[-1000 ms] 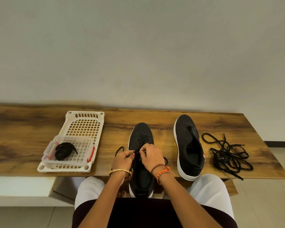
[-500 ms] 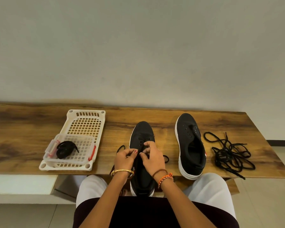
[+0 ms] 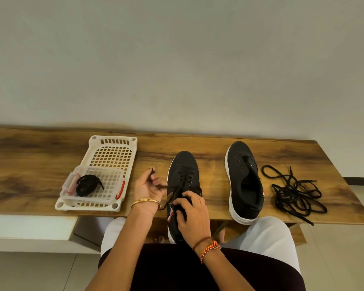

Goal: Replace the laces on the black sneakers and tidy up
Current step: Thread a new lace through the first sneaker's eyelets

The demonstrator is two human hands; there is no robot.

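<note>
Two black sneakers with white soles stand on the wooden table (image 3: 40,164). The left sneaker (image 3: 184,171) has a black lace threaded through its front eyelets. My left hand (image 3: 147,186) is just left of it, fingers curled round one lace end (image 3: 152,175) that runs to the shoe. My right hand (image 3: 192,213) grips the shoe's collar and tongue area, covering the rear eyelets. The right sneaker (image 3: 243,181) has no lace. A tangle of loose black laces (image 3: 292,191) lies to its right.
A white perforated basket (image 3: 114,152) sits at the left with a clear lidless box (image 3: 97,185) in it, holding a coiled black lace (image 3: 87,184). The table's front edge overhangs my knees. A wall stands close behind the table.
My left hand has pulled away to the left with the lace end. My right hand has slid back toward the heel and now holds the shoe.
</note>
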